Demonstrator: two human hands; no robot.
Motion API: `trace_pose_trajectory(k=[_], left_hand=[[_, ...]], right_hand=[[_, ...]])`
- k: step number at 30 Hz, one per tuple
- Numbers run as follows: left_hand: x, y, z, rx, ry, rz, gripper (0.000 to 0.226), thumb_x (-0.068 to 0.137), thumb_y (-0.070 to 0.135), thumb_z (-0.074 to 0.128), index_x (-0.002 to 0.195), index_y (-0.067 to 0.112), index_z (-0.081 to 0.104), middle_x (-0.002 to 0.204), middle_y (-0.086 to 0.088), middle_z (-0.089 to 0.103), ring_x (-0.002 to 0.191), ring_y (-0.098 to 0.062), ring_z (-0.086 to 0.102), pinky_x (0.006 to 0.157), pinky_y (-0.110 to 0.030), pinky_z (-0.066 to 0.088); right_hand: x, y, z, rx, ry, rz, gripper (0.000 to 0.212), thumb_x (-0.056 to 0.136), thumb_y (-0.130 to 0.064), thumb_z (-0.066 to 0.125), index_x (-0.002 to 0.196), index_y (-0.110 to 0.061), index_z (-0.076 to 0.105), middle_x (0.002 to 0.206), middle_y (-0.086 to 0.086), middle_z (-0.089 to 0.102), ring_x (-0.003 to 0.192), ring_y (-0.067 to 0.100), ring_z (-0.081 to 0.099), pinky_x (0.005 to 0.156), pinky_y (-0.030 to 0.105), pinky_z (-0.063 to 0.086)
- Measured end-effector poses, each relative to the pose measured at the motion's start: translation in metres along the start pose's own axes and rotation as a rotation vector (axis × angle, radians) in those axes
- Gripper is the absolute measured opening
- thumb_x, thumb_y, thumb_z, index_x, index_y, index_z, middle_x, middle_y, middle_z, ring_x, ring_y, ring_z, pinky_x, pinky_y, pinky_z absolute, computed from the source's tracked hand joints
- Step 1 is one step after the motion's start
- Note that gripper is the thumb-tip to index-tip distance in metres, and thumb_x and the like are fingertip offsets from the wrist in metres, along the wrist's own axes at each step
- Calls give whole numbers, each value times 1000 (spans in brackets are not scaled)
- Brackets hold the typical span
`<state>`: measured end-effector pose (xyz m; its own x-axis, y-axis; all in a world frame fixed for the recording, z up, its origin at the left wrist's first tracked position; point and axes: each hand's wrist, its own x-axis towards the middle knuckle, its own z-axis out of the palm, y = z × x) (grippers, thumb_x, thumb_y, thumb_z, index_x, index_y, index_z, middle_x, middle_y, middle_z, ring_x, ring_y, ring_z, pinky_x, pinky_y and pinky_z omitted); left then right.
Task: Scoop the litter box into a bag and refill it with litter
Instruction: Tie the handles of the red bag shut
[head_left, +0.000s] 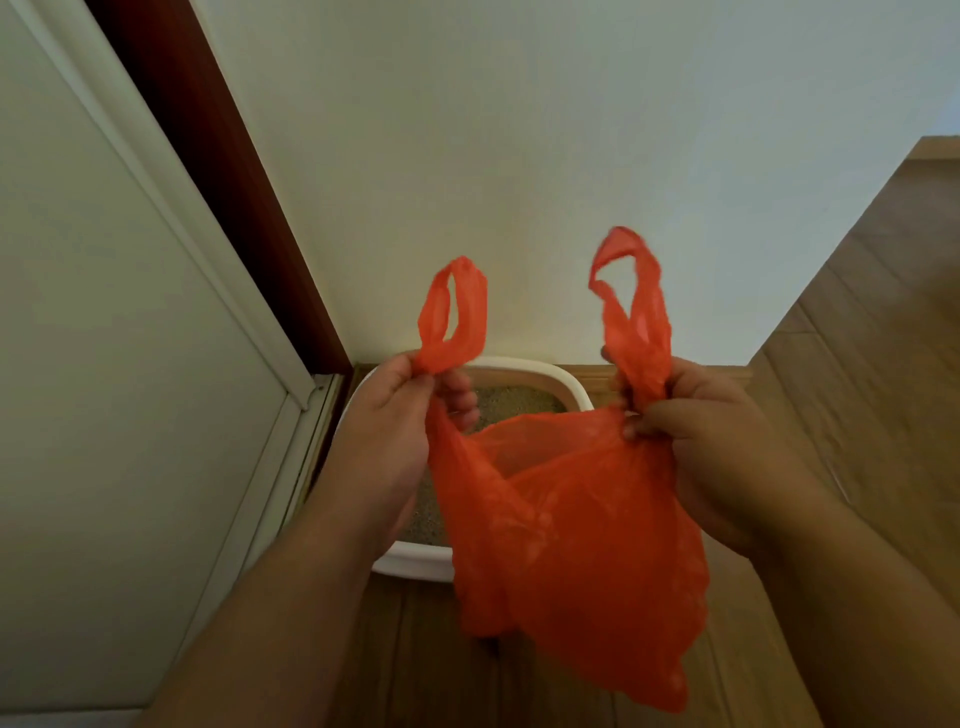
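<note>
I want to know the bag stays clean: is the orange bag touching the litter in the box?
Cannot tell. In the head view the orange bag hangs from both hands in front of the litter box, hiding any gap or contact with the litter.

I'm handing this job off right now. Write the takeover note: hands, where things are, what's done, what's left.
Left hand pinches the orange bag's left handle; right hand pinches the right handle. The bag hangs between them, mouth partly open, above the near side of the litter box.
The box sits on the wood floor against the wall, beside the door frame, with litter in it.
Done: bag in hand and opened.
Left: scooping and refilling. No scoop or fresh litter supply is in view.
</note>
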<state>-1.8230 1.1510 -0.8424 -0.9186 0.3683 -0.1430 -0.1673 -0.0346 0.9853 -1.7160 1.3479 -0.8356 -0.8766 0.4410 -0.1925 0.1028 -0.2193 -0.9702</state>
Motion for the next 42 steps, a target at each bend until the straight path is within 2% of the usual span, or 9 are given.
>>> trace_pose_trajectory(k=[5, 8, 13, 17, 21, 30, 32, 37, 42], left_hand=[[-8, 5, 0, 69, -46, 89, 25, 108, 33, 40, 110, 29, 64, 81, -8, 76, 76, -27, 76, 69, -39, 61], [-4, 3, 0, 110, 5, 107, 25, 109, 36, 42, 105, 33, 67, 56, 4, 46, 47, -12, 44, 49, -26, 38], [-1, 1, 4, -81, 4, -39, 34, 110, 25, 38, 106, 15, 70, 58, 7, 35, 49, -8, 31, 58, -29, 40], [-4, 1, 7, -257, -44, -52, 32, 110, 18, 41, 100, 12, 70, 64, 4, 39, 50, -6, 35, 66, -33, 56], [-6, 1, 7, -101, -79, 24, 30, 109, 27, 42, 105, 18, 71, 65, 6, 41, 52, -5, 32, 42, -20, 32], [-25, 3, 25, 63, -279, 161, 36, 108, 25, 43, 136, 39, 61, 70, 12, 31, 52, -12, 28, 41, -31, 33], [-31, 4, 32, 121, -341, 211, 39, 108, 20, 42, 143, 33, 55, 85, 6, 24, 76, -37, 52, 62, -59, 40], [-26, -2, 25, 352, -392, 300, 52, 107, 22, 49, 151, 47, 41, 122, 20, 66, 127, -2, 58, 106, -28, 48], [-26, -6, 21, 376, -356, 313, 71, 103, 9, 58, 155, 50, 32, 122, 8, 73, 115, -10, 68, 102, -30, 53]], right_hand=[[-5, -2, 8, -7, -51, -12, 28, 105, -18, 45, 119, -11, 68, 99, 10, 78, 93, 23, 75, 83, 35, 60], [-6, -4, 9, -58, -37, -48, 29, 108, -26, 39, 120, -23, 66, 64, 9, 56, 58, 26, 66, 64, 36, 53], [-2, 3, 11, 113, -60, 4, 33, 105, -21, 36, 129, -7, 54, 60, 3, 26, 46, 15, 24, 55, 36, 20], [-1, 3, 13, 328, -62, 20, 42, 100, -12, 31, 128, -18, 61, 65, 3, 28, 50, 14, 29, 57, 32, 27], [0, 4, 17, 270, -25, -5, 27, 104, -3, 35, 91, -11, 56, 69, 2, 40, 51, 10, 32, 50, 25, 36], [-4, 19, 41, -43, 46, -14, 33, 103, -6, 44, 103, -20, 73, 72, -3, 57, 53, 10, 44, 47, 25, 35], [-10, 18, 50, -16, -20, 12, 34, 99, 0, 46, 101, -19, 74, 79, 6, 65, 58, 16, 55, 51, 28, 42], [-24, 9, 55, 102, -272, 96, 23, 63, 1, 51, 57, -19, 60, 55, 3, 43, 47, 16, 38, 42, 26, 29], [-27, 1, 58, 94, -244, 98, 18, 100, -34, 60, 110, -26, 72, 91, -2, 78, 70, 6, 72, 53, 18, 50]])
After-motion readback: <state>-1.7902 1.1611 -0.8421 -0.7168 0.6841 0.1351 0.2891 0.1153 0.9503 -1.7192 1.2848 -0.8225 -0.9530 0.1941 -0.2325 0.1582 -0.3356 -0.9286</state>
